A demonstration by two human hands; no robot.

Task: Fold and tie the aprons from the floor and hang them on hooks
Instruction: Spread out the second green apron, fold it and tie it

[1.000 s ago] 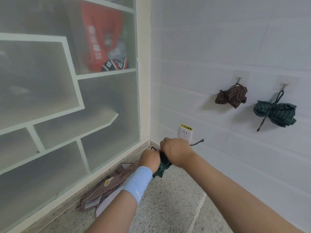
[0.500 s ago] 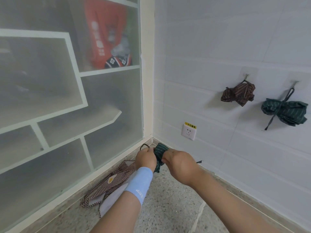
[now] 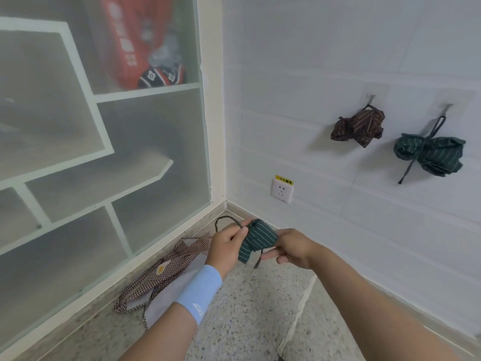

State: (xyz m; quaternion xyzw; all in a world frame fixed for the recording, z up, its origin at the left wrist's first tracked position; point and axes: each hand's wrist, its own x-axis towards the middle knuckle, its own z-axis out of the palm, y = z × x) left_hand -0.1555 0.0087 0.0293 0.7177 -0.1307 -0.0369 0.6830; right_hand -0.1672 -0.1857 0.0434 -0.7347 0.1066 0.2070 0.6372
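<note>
A rolled green striped apron is held between both hands near the floor corner. My left hand grips its left end and pinches a dark strap loop that rises from it. My right hand grips the right end, with a strap end dangling below. A brown checked apron lies spread on the floor by the glass wall. On the white wall, a tied brown striped apron and a tied green striped apron each hang from a hook.
A frosted glass partition with white shelves stands on the left. A wall socket with a yellow label sits low on the tiled wall. The floor is speckled terrazzo.
The hands have dropped lower and drawn apart. The green bundle now shows between them, and the strap loop stands out from my left hand.
</note>
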